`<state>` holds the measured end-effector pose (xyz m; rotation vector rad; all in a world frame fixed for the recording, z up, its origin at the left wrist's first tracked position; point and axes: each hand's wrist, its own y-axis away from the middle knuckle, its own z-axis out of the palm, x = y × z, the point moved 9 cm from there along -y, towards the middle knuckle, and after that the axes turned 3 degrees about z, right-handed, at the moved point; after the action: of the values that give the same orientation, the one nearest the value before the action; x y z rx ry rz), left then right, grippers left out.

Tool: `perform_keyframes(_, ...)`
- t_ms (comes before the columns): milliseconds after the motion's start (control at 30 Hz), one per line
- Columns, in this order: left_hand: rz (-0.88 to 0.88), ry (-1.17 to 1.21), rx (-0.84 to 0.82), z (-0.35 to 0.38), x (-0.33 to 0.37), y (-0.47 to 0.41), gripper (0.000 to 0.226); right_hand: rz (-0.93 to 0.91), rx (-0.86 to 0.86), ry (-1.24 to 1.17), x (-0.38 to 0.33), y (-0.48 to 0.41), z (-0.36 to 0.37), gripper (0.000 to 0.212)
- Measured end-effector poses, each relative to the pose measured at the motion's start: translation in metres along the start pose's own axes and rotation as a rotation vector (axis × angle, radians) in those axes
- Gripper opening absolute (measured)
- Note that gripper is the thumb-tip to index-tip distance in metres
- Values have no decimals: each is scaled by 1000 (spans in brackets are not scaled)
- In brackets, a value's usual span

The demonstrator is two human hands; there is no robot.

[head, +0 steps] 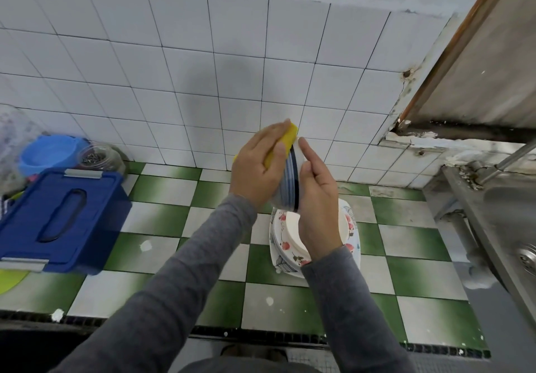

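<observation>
Green-and-white checked tile counter (pixel 162 218), centre. Scrubbing step: yellow foam sponge (pixel 287 140) clasped in left hand (pixel 255 169), pressed on blue-striped white ceramic bowl (pixel 290 178), held edge-up above counter by right hand (pixel 317 207), fingers wrapped around it. Next: rotate bowl, hold firmly.

2 grey-sleeved arms (pixel 185 271) reach forward and converge. The left hand (pixel 258 169) grips a yellow rectangular sponge (pixel 285 143), knuckles up; the right hand (pixel 319 198) clasps a blue-striped white ceramic bowl (pixel 290 181) on edge, thumb pointing up.
</observation>
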<state>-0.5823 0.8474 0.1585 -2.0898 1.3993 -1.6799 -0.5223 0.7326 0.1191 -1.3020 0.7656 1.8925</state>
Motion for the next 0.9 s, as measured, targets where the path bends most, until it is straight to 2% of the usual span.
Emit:
perform_keyframes(133,307,-173,19,8,19,18,37,23,18,-22,4,-8,-4,35)
perform_keyframes(200,368,-217,13,10,20,23,37,30,13,-22,6,-9,-4,36)
perform_keyframes(300,225,-87,-10,3,10,14,36,27,-10,23,3,-8,-4,39)
perform_keyframes(467,-246,251,-51,-9,-25,3,32,71,-50,6,-5,-10,-9,33)
perform_keyframes(533,-363,351,-69,-7,-34,9,30,100,-62,-57,-2,-10,-13,32)
perform_keyframes(667,-417,441,-49,-10,-38,15,36,134,-23,-179,7,-8,-23,30)
perform_keyframes(767,-455,552,9,-12,-40,19,30,167,-2,-381,11,-7,-30,27)
perform_keyframes(900,-402,587,236,-11,-42,36,32,223,67,-582,20,-10,-30,28)
